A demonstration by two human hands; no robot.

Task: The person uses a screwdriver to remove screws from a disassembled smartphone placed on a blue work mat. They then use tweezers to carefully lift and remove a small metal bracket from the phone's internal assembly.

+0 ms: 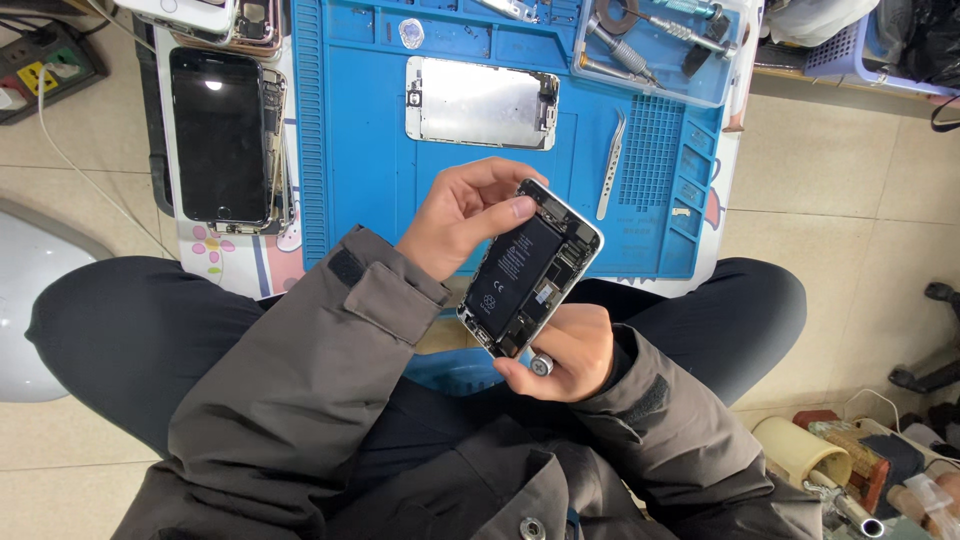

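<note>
An opened phone body (530, 270) with a black battery and bare inner parts is tilted above my lap. My left hand (462, 215) grips its upper left side, thumb lying on the battery's top edge. My right hand (568, 350) is closed around a small tool with a round silver end (541, 365), touching the phone's lower end. Both sleeves are grey jacket.
A blue work mat (380, 150) lies ahead with a metal screen plate (482, 102), tweezers (610, 165) and a tool tray (655, 45). A black phone screen (218, 135) lies left of the mat. A power strip (40, 65) sits far left, clutter at lower right.
</note>
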